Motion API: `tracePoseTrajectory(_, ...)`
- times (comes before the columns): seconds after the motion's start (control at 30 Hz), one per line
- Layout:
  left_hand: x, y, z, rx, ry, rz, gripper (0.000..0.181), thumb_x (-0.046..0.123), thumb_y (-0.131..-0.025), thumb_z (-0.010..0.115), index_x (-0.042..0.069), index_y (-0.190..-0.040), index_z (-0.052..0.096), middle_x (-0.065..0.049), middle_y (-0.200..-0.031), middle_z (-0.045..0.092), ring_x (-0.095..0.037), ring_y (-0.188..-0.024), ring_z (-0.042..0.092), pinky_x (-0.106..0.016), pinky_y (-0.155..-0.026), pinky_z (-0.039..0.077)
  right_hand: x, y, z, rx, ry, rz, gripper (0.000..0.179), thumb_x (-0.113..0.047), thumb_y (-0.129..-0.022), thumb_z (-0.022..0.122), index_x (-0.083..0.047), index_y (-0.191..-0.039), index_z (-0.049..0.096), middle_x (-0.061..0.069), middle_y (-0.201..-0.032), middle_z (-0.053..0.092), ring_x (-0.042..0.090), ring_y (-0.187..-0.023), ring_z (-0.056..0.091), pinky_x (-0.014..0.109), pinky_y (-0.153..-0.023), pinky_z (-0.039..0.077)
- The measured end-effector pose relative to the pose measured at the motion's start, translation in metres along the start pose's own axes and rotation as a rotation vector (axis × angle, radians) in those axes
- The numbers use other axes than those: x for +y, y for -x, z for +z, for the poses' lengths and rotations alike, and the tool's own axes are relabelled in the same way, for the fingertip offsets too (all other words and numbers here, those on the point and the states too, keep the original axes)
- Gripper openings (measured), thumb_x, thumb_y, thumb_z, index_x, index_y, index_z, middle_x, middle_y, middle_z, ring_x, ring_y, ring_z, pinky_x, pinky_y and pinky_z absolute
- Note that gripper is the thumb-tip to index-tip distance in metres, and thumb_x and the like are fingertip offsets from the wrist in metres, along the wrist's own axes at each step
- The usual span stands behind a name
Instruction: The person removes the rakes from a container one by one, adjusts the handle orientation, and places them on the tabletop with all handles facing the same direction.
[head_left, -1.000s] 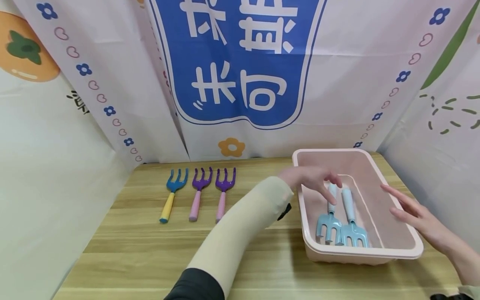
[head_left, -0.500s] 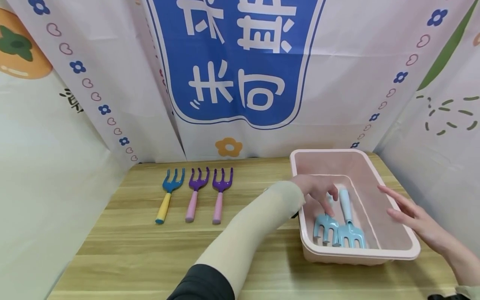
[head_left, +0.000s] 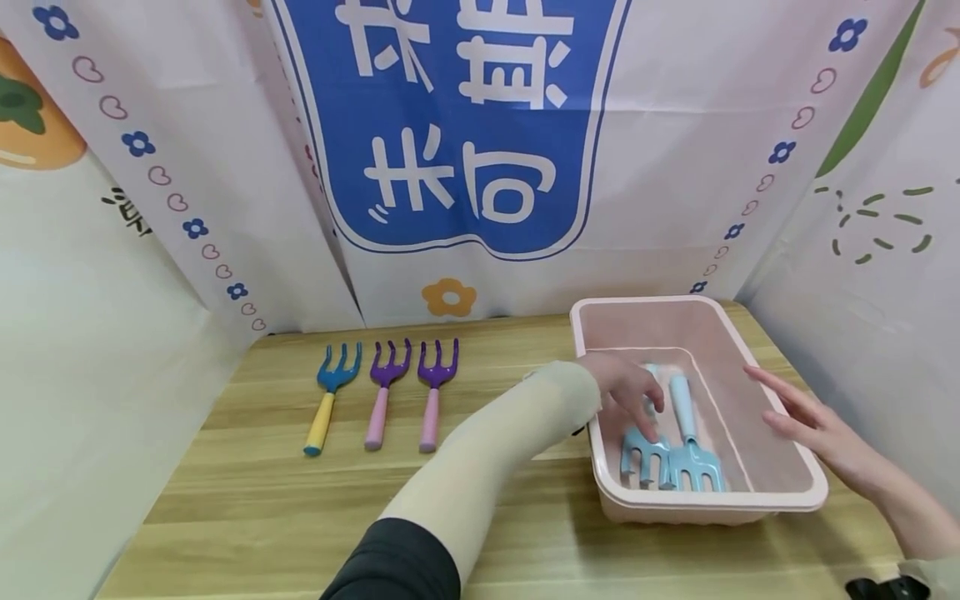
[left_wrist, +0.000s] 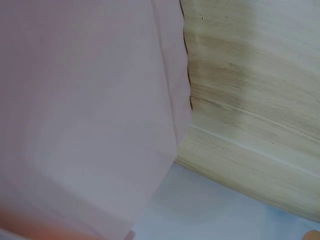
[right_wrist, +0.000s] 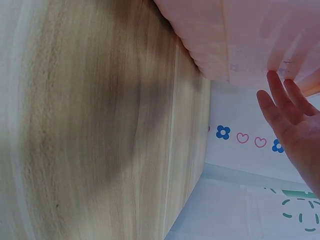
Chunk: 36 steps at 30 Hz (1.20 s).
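Inside the pink plastic bin (head_left: 765, 500) lie two light-blue hand forks, tines toward me. My left hand (head_left: 622, 385) reaches over the bin's left rim, with curled thumb and fingers at the handle of the left hand fork (head_left: 647, 457); they hide most of that handle. Beside it, the right hand fork (head_left: 686, 417) lies untouched, its tines close against the other's. My right hand (head_left: 817, 421) rests with extended fingers on the bin's right side; in the right wrist view the fingertips (right_wrist: 272, 75) touch the outer wall. The left wrist view shows mostly bin wall (left_wrist: 100, 110).
Left on the wooden table (head_left: 262, 517) lie a blue three-pronged hand rake (head_left: 327, 408) with a yellow handle and two purple ones, a middle rake (head_left: 382, 392) and a right rake (head_left: 433, 392), with pink handles. A printed cloth (head_left: 510, 275) hangs behind.
My left hand has lowered into the bin onto the left hand fork's handle. The right hand stays at the bin's side. The whole head view has shifted slightly.
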<state>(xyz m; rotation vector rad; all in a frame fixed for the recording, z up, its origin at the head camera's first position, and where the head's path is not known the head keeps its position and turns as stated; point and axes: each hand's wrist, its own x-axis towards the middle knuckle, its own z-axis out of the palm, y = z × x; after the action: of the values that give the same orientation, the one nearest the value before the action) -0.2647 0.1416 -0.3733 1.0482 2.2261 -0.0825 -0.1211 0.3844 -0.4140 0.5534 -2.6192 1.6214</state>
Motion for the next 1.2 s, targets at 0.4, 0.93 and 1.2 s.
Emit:
tracePoseTrajectory(0.4,0.000,0.011,0.000,0.005,-0.031,-0.076,0.036,0.053,-0.075,0.079,0.026,-0.095,0.064,0.010,-0.095,0.061,-0.006,-0.090,0.051,-0.021,-0.074,0.041,-0.003,-0.001,0.000,-0.007,-0.014,-0.006,0.059,0.003,-0.100,0.040,-0.012,-0.155,0.023,-0.027,-0.148,0.026,-0.014,-0.126,0.028,0.008,-0.086,0.036)
tracePoseTrajectory(0.93,0.002,0.019,-0.008,-0.072,-0.111,-0.250,0.052,0.057,-0.070,0.081,0.017,-0.100,0.065,0.007,-0.076,0.054,-0.006,-0.069,0.056,-0.021,-0.062,0.046,-0.003,-0.003,0.001,0.003,-0.002,-0.015,0.058,0.002,-0.100,0.041,-0.011,-0.154,0.024,-0.026,-0.148,0.028,-0.013,-0.127,0.026,0.008,-0.088,0.033)
tracePoseTrajectory(1.2,-0.001,0.017,-0.015,-0.077,-0.171,-0.182,0.050,0.061,-0.068,0.079,0.017,-0.087,0.065,0.006,-0.084,0.058,-0.008,-0.073,0.050,-0.020,-0.061,0.041,-0.003,-0.001,0.000,0.003,0.006,-0.006,0.059,0.001,-0.100,0.041,-0.012,-0.154,0.024,-0.026,-0.148,0.026,-0.013,-0.126,0.027,0.008,-0.088,0.034)
